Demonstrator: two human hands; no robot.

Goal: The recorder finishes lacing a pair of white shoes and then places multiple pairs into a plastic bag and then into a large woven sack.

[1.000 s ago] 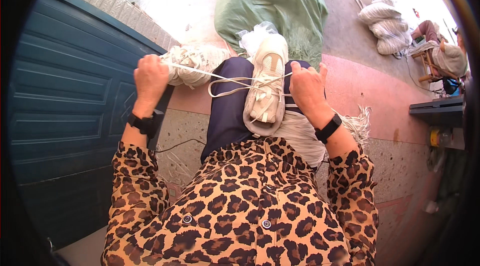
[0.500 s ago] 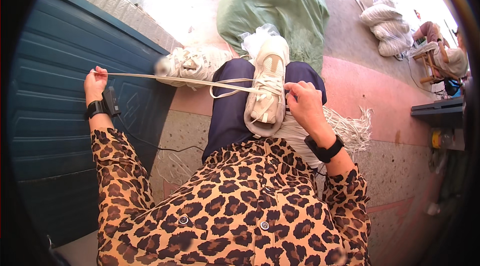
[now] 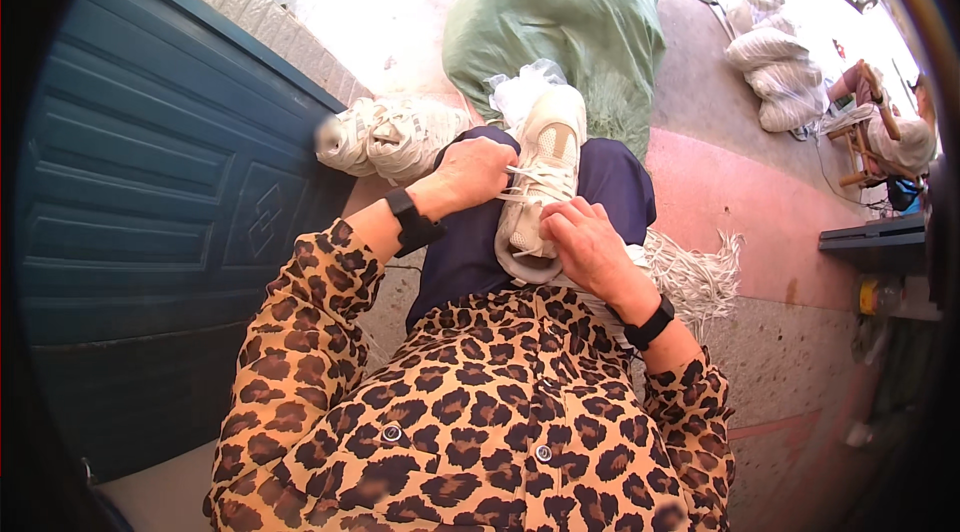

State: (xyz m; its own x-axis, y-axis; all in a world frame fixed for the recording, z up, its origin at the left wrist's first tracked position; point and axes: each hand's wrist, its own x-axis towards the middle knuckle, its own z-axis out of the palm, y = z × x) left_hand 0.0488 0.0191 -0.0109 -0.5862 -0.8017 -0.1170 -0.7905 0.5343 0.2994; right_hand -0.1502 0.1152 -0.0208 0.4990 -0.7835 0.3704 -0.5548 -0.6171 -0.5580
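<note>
A cream sneaker [image 3: 553, 137] rests on my lap, its toe pointing away from me. Its pale lace [image 3: 540, 177] criss-crosses the tongue. At the shoe's left edge, my left hand [image 3: 475, 172] is closed in a pinch on the shoelace. Lower on the right side, by the shoe's opening, my right hand [image 3: 592, 247] has its fingers curled together against the upper; the fingertips hide whatever they grip. Both hands are close together, with strands of lace between them.
Wrapped pale shoes [image 3: 400, 137] lie left, beside a blue-green panelled door [image 3: 130, 192]. A big green sack [image 3: 555, 22] stands ahead. A bundle of white laces [image 3: 695, 272] hangs at my right thigh. Far right are stuffed sacks [image 3: 785, 72] and a seated person [image 3: 895, 137].
My left hand has come from far out at the left, where it held the lace stretched taut, back to the shoe. My right hand has moved slightly down and left onto the shoe.
</note>
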